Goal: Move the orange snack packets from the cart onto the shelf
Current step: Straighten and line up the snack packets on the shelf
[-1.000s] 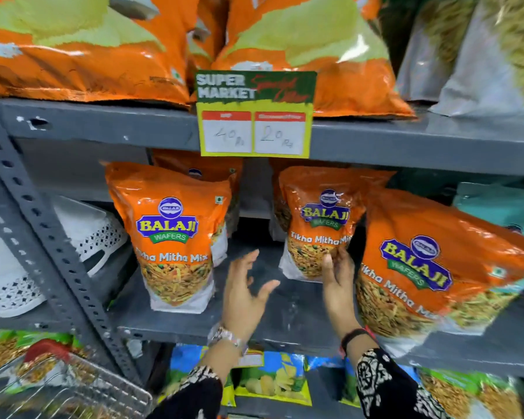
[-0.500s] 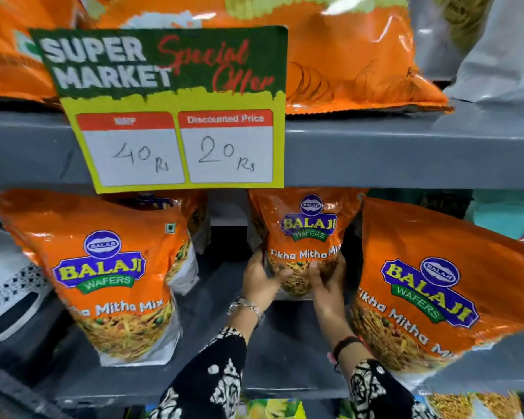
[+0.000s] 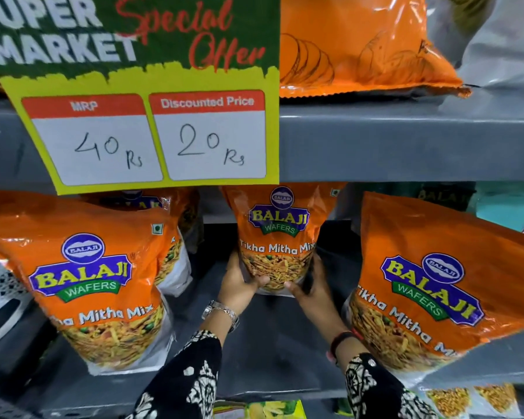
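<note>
Our left hand (image 3: 239, 284) and right hand (image 3: 310, 290) cup the lower sides of the middle packet (image 3: 280, 237), fingers curled around its edges and thumbs pressed against its clear bottom window. The left wrist wears a silver watch (image 3: 220, 311); the right wrist wears a dark band (image 3: 341, 338). Both sleeves are black with a white pattern.

The middle packet stands upright, well back on the grey shelf (image 3: 285, 343). It is glossy orange, with a blue and yellow "Balaji Wafers" logo, white lettering reading "Tikha Mitha Mix", and a see-through panel at the base showing a yellowish fried mix.

To the left, nearer to us, a matching left packet (image 3: 97, 282) stands on the same shelf, with another orange packet partly hidden just behind it. To the right, a matching right packet (image 3: 430, 285) leans leftward at the shelf's front edge.

A price sign (image 3: 146, 95) hangs from the shelf above. Its green top reads "Super Market Special Offer"; below, on yellow, handwritten boxes show MRP 40 Rs and discounted price 20 Rs. A large orange chip bag (image 3: 360, 46) lies on that upper shelf.
</note>
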